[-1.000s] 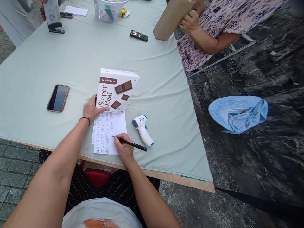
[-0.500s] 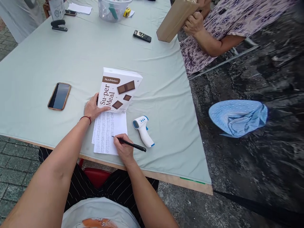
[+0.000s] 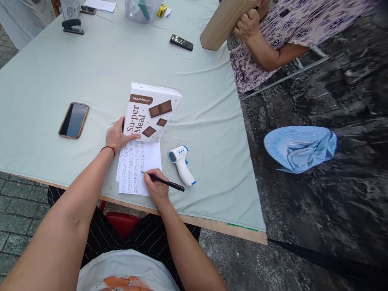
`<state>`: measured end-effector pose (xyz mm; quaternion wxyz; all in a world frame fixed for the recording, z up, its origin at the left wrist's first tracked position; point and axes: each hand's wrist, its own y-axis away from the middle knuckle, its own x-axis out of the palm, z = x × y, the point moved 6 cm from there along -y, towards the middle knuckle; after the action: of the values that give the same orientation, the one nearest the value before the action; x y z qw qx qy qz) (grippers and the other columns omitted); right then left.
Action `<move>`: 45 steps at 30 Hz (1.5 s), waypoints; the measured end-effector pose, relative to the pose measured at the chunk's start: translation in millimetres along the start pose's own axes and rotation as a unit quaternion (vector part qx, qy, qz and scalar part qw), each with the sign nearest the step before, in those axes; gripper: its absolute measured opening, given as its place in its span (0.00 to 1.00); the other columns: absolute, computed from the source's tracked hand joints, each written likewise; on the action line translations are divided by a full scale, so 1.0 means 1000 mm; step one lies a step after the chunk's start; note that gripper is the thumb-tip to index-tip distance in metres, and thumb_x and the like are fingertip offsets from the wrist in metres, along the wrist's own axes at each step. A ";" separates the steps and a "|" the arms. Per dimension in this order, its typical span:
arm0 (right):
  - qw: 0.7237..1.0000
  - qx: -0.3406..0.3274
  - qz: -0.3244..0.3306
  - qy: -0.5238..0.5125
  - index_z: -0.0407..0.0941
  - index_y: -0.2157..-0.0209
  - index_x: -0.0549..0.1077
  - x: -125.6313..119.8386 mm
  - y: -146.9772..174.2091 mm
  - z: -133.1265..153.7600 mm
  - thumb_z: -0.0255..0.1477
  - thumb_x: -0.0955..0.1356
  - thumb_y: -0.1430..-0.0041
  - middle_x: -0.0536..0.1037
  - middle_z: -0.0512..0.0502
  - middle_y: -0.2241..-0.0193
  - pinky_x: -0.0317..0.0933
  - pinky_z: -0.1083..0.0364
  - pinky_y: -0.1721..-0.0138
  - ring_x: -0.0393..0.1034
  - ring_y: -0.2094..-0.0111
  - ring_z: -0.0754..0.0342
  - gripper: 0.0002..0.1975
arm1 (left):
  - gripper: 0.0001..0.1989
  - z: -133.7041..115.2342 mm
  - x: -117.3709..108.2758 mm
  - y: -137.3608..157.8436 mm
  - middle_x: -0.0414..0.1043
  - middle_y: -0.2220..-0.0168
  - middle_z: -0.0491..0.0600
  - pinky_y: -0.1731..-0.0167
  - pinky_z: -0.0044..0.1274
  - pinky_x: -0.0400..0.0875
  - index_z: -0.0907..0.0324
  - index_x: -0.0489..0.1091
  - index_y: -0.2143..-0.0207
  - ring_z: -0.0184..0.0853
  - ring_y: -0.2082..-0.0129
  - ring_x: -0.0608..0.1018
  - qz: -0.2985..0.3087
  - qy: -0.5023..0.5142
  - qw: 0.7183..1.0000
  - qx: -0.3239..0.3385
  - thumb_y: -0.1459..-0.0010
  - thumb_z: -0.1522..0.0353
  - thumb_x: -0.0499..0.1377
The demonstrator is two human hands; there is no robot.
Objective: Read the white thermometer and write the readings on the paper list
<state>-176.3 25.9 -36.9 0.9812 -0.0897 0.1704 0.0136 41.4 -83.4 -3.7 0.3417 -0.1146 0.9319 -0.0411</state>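
While the left hand (image 3: 117,136) lies flat against the near-left corner of the white cardboard meal box (image 3: 150,113), the right hand (image 3: 156,187) has its fingers pinched round a slim black pen (image 3: 162,181), barrel trailing right, tip on the printed white paper sheet (image 3: 136,166) between both hands.

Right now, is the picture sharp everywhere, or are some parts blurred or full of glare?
Head view: soft, even light with no hard shadows; the box under the left hand has readable print. The lines on the paper under the pen in the right hand are too fine to read. The phone screen shows pale reflection. The ground at right looks smeared, and a blue patch covers something there.
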 end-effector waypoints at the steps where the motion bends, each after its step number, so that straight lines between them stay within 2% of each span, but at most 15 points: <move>1: 1.000 0.000 0.002 0.000 0.45 0.75 0.69 0.000 0.000 0.000 0.36 0.66 0.46 0.70 0.53 0.80 0.61 0.56 0.73 0.63 0.78 0.57 0.09 | 0.40 0.000 0.000 0.000 0.72 0.48 0.50 0.51 0.37 0.70 0.52 0.63 0.43 0.47 0.48 0.74 0.000 0.005 1.000 0.000 0.58 0.50 0.69; 14: 1.000 -0.004 0.023 0.002 0.46 0.75 0.68 0.001 0.000 0.004 0.35 0.65 0.45 0.69 0.53 0.81 0.60 0.56 0.73 0.62 0.78 0.58 0.09 | 0.41 -0.001 0.000 0.001 0.72 0.48 0.50 0.50 0.37 0.69 0.52 0.64 0.43 0.47 0.48 0.73 -0.005 0.011 1.000 0.003 0.58 0.48 0.69; 34: 1.000 -0.004 0.017 -0.011 0.45 0.75 0.69 0.001 0.000 0.003 0.34 0.66 0.47 0.69 0.54 0.81 0.60 0.57 0.73 0.62 0.78 0.58 0.09 | 0.41 -0.002 -0.001 0.001 0.72 0.49 0.51 0.48 0.38 0.68 0.53 0.64 0.44 0.47 0.49 0.74 -0.002 0.011 1.000 0.001 0.58 0.47 0.68; 40: 1.000 -0.011 -0.017 -0.015 0.45 0.76 0.68 -0.003 -0.001 0.003 0.34 0.66 0.46 0.69 0.54 0.81 0.59 0.57 0.74 0.62 0.79 0.58 0.09 | 0.40 -0.001 0.000 0.000 0.72 0.47 0.50 0.50 0.37 0.69 0.52 0.64 0.44 0.47 0.48 0.73 -0.006 0.016 1.000 0.008 0.58 0.48 0.69; 45: 1.000 -0.015 -0.001 -0.001 0.45 0.76 0.68 -0.001 0.000 0.002 0.34 0.65 0.46 0.69 0.54 0.81 0.59 0.58 0.74 0.61 0.79 0.58 0.09 | 0.40 -0.001 0.000 0.000 0.72 0.49 0.50 0.51 0.37 0.69 0.52 0.64 0.45 0.47 0.50 0.74 -0.006 0.015 1.000 0.010 0.58 0.48 0.69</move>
<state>-176.4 26.1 -34.3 0.9798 -0.1050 0.1693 0.0157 40.7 -83.0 -3.5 0.3289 -0.1161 0.9357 -0.0538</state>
